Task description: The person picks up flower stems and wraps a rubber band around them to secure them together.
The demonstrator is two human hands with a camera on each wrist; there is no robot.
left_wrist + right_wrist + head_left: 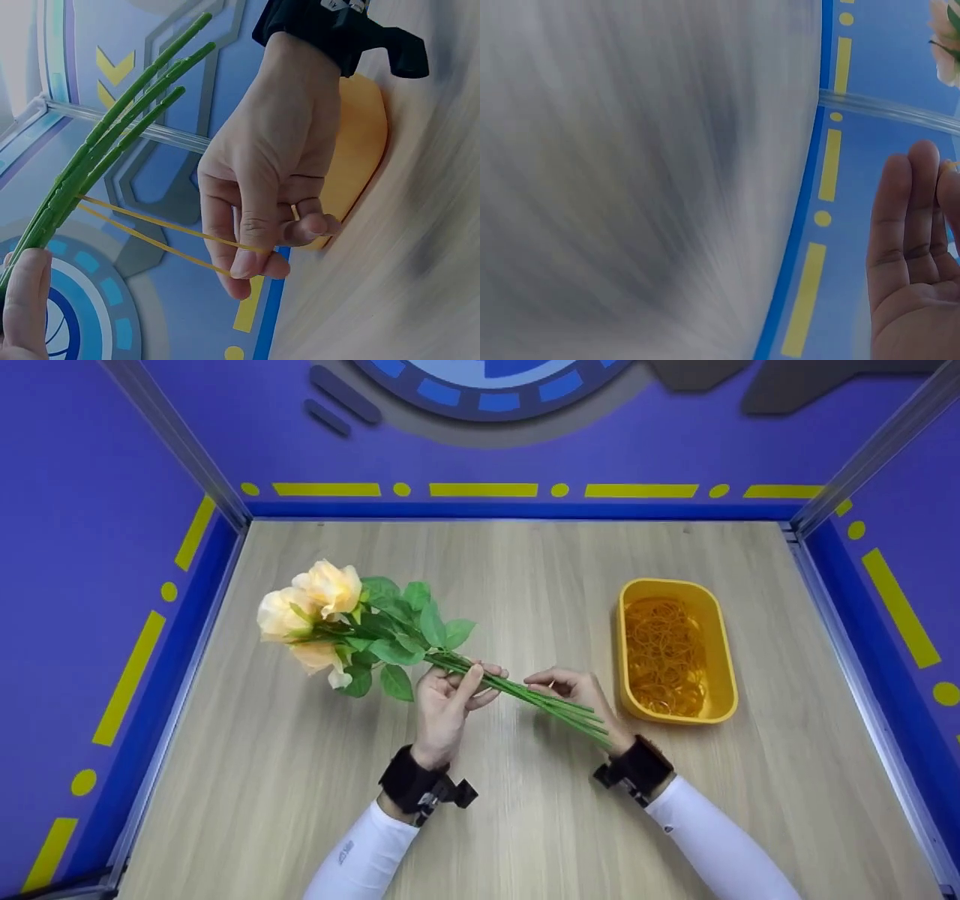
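My left hand [441, 720] grips a bunch of artificial roses by the green stems [551, 703], thumb on top. Peach rose heads [330, 587] and green leaves point to the left, the bare stem ends to the lower right. Beside the stems, my right hand [581, 688] pinches a rubber band [150, 219] between thumb and forefinger. In the left wrist view the band is looped around the stems and stretched taut toward the right fingers. Only part of the right hand [911, 262] shows in the right wrist view.
A yellow plastic box [729, 675] with a heap of rubber bands [664, 649] stands right of my right hand on the wooden table [510, 825]. Blue-purple panels [480, 461] with yellow markings wall the table at the back and sides.
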